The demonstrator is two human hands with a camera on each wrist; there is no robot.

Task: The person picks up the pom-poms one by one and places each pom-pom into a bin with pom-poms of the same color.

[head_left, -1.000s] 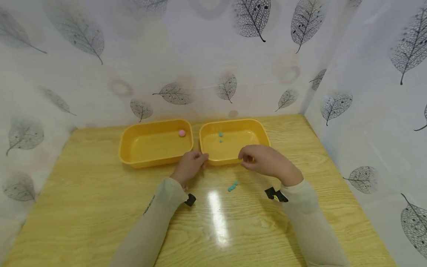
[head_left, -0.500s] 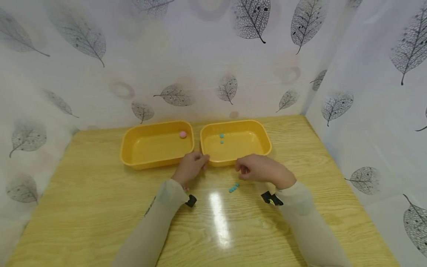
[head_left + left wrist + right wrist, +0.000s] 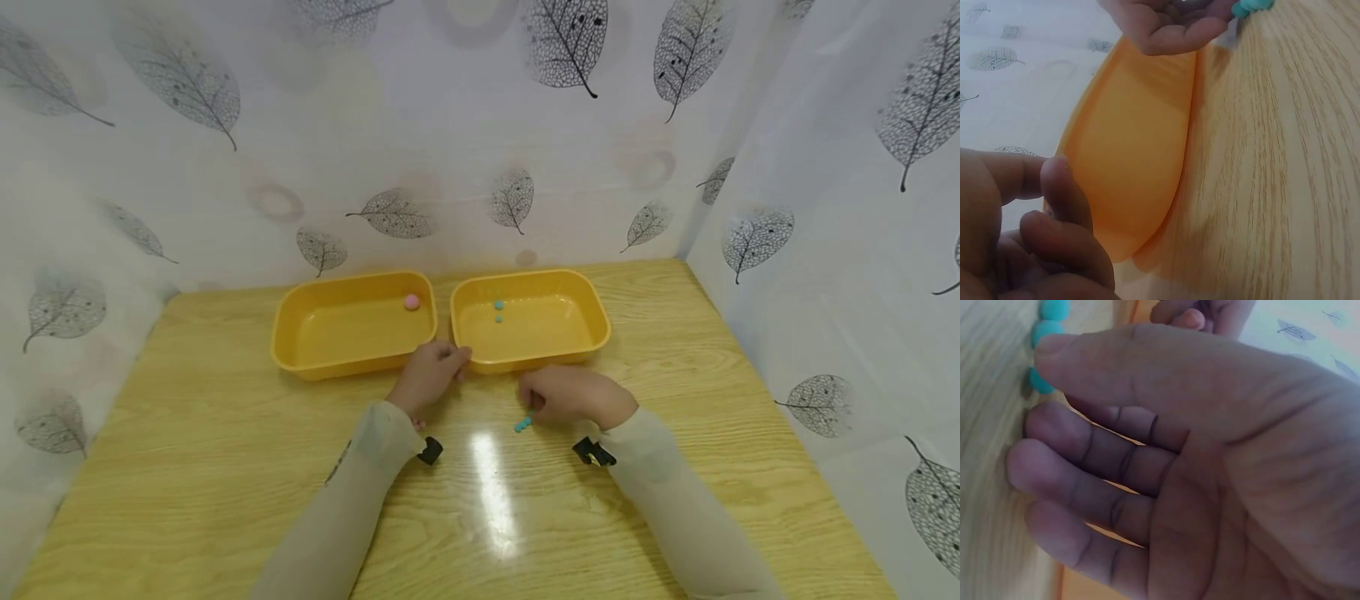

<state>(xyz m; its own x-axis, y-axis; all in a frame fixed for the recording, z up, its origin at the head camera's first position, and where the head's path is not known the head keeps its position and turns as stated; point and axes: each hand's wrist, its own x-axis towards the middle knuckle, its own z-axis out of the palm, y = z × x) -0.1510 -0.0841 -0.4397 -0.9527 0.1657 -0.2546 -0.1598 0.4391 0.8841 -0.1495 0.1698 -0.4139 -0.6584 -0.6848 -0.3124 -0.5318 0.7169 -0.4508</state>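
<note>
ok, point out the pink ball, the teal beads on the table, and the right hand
pink ball (image 3: 412, 302): head view, middle of the ball, in the left tray.
teal beads (image 3: 522, 425): head view, middle of the small cluster on the table.
right hand (image 3: 572, 395): head view, back of the hand, just above the beads.

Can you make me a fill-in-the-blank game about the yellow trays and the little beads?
1. The left tray holds one small ball coloured ____.
2. Both trays stand on a ____ table.
3. The right hand is down by the ____ beads on the table.
4. The left hand rests near the right tray's front ____ corner.

Missing words: pink; wooden; teal; left
</note>
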